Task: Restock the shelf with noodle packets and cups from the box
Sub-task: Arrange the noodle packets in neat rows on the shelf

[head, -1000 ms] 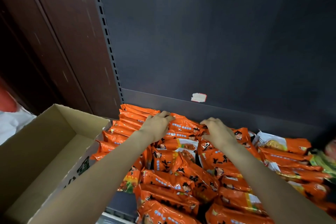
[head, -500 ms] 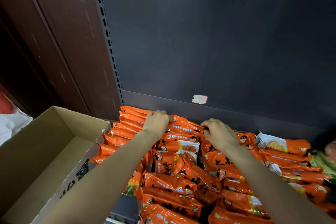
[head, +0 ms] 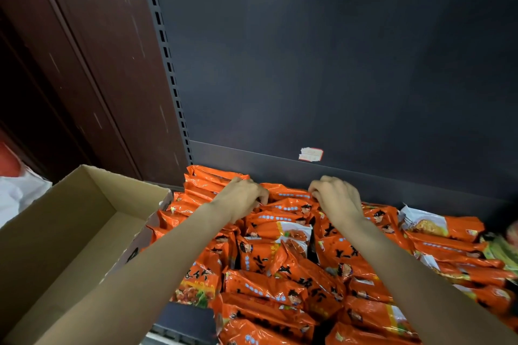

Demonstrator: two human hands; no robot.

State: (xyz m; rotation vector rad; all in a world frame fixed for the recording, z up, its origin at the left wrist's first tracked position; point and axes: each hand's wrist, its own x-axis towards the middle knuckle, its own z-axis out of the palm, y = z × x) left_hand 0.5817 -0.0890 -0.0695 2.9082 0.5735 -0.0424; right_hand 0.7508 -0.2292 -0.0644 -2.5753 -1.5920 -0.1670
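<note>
A person's two bare arms reach forward over a shelf (head: 364, 176) crowded with orange noodle packets (head: 280, 286). The left hand (head: 241, 199) and the right hand (head: 336, 199) are curled at the ends of one orange packet (head: 286, 194) in the back row, close to the dark rear panel; the fingers (head: 262, 199) appear to pinch its ends, though the fingertips are partly hidden. More packets lie in loose, overlapping rows across the shelf, tidier at the back left, jumbled in the middle. To the left, touching the shelf edge, sits an open cardboard box (head: 84, 232); its visible inside holds no packets. A small white label (head: 311, 154) is stuck on the panel above the hands. The step seems to be seating this packet in the back row. To do it well, hold both ends level, press it snug against its neighbours, and avoid crushing the noodles inside.
</note>
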